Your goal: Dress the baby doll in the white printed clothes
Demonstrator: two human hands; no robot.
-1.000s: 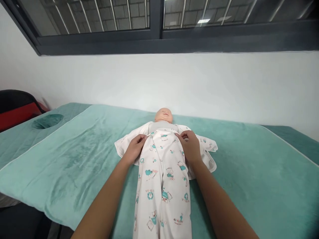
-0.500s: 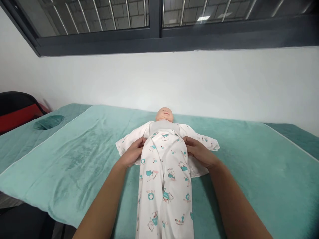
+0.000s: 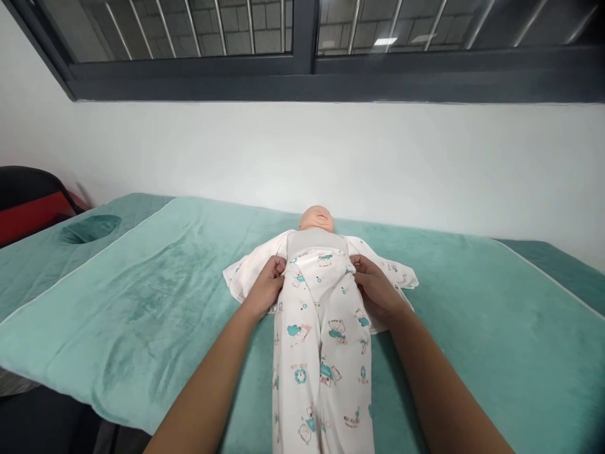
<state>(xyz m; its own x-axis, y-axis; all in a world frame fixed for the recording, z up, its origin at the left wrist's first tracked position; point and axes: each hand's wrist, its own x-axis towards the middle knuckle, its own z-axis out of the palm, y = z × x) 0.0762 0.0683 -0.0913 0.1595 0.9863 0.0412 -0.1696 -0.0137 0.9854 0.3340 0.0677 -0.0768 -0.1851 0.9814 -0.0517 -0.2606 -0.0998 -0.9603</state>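
Note:
A baby doll (image 3: 317,218) lies on its back, head toward the wall, with a grey top (image 3: 316,239) showing at its chest. Printed white baby trousers (image 3: 321,328) cover it from the waist down and run out of view at the bottom. Beneath the doll a white printed jacket (image 3: 246,268) is spread, sleeves out to both sides. My left hand (image 3: 268,287) is closed on the trousers' waist at the left side. At the right side of the waist, my right hand (image 3: 375,287) pinches the same trousers with curled fingers.
A light green cover (image 3: 155,302) lies over a darker green padded bed (image 3: 534,252) with a round hole (image 3: 89,229) at left. Behind it rise a white wall (image 3: 236,151) and a barred window (image 3: 302,69). A black and red chair (image 3: 33,208) stands far left.
The view has shifted slightly. Both hands stay at the waist of the trousers; the left one has moved a little up and inward, and the waistband looks drawn in a bit narrower.

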